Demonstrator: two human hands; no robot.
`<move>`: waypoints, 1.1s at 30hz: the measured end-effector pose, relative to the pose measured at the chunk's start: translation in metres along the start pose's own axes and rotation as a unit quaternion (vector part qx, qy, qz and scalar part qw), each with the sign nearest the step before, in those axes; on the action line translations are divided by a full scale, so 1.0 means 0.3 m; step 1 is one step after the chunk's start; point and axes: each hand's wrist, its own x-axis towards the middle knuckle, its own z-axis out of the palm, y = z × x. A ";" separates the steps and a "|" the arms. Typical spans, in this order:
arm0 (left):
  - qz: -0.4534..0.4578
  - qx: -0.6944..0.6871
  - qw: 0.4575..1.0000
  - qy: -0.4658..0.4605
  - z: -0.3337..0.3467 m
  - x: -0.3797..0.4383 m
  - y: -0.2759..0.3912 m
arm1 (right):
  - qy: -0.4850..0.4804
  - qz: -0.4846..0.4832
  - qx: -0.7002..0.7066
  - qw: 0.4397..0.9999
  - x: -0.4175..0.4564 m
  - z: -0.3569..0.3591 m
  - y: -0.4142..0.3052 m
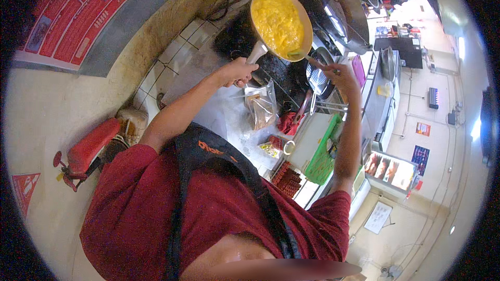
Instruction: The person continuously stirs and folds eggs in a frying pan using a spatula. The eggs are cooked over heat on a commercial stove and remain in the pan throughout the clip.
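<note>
My left hand (237, 72) grips the pale handle of a frying pan (307, 27), which is tilted so that its inside shows. Glossy yellow egg (278, 21) covers most of the pan's bottom. In my right hand (340, 76) is a utensil with a greenish head, probably a spatula (299, 55); its head lies in the egg at the pan's near rim. Beneath the pan is a dark, blackened stove top (234, 39). Close to my left hand, a clear plastic bag of sliced bread (259, 109) rests on the metal counter (211, 109).
A large wok (357, 15) stands at the far right of the stove. A ridged grill pan (322, 72) sits under my right hand. Nearby are a red cloth (288, 124), a green plastic basket (322, 160) and stacked egg trays (287, 179). A red fire extinguisher (93, 144) is at the left.
</note>
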 end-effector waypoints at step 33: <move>-0.005 -0.050 0.999 0.015 0.005 0.073 -0.044 | 0.014 0.008 0.028 0.999 -0.107 0.162 -0.374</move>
